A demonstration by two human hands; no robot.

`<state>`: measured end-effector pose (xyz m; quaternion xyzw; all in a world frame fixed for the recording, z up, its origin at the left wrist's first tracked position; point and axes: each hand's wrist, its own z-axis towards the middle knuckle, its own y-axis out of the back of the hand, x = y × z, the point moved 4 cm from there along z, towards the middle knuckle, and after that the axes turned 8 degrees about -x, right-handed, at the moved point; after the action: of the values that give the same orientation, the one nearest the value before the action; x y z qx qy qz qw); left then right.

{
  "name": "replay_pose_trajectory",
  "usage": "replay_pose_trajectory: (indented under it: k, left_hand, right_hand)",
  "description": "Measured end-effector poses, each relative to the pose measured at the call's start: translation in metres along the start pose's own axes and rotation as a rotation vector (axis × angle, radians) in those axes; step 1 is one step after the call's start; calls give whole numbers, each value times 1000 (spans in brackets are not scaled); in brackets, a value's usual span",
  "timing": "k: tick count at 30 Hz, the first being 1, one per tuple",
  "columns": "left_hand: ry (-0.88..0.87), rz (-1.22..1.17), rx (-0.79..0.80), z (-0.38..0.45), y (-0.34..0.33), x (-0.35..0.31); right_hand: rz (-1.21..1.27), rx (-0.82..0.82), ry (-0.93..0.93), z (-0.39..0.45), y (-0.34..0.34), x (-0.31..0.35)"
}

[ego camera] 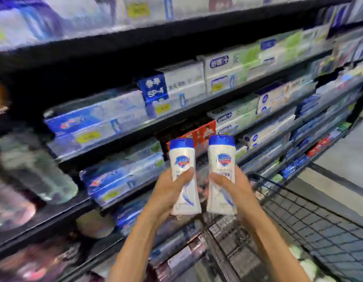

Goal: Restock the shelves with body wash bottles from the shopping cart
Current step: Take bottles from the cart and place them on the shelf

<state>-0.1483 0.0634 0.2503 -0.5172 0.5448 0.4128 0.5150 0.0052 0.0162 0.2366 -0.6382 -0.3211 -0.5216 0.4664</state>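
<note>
Two white body wash bottles with blue caps stand upright side by side in front of the shelves. My left hand (pixel 168 190) grips the left bottle (pixel 183 165) around its lower half, thumb across the front. My right hand (pixel 233 190) holds the right bottle (pixel 222 159) the same way. Both bottles show a blue and red shield logo. The black wire shopping cart (pixel 310 218) lies below and to the right of my hands. The view is blurred by motion.
Black shelves (pixel 115 39) run across the view, stocked with toothpaste boxes (pixel 95 121) in blue, white and green. Larger bottles (pixel 34 171) stand blurred on the left. A grey floor (pixel 351 147) shows at the right.
</note>
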Motion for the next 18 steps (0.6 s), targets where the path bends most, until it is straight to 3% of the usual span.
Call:
replay_pose_trajectory:
  k: [12, 18]
  left_hand:
    - [-342, -52, -285, -107, 210, -129]
    - [-508, -59, -375, -169, 322, -180]
  right_hand:
    - [79, 486, 107, -88, -228, 68]
    - [170, 604, 164, -155, -348, 86]
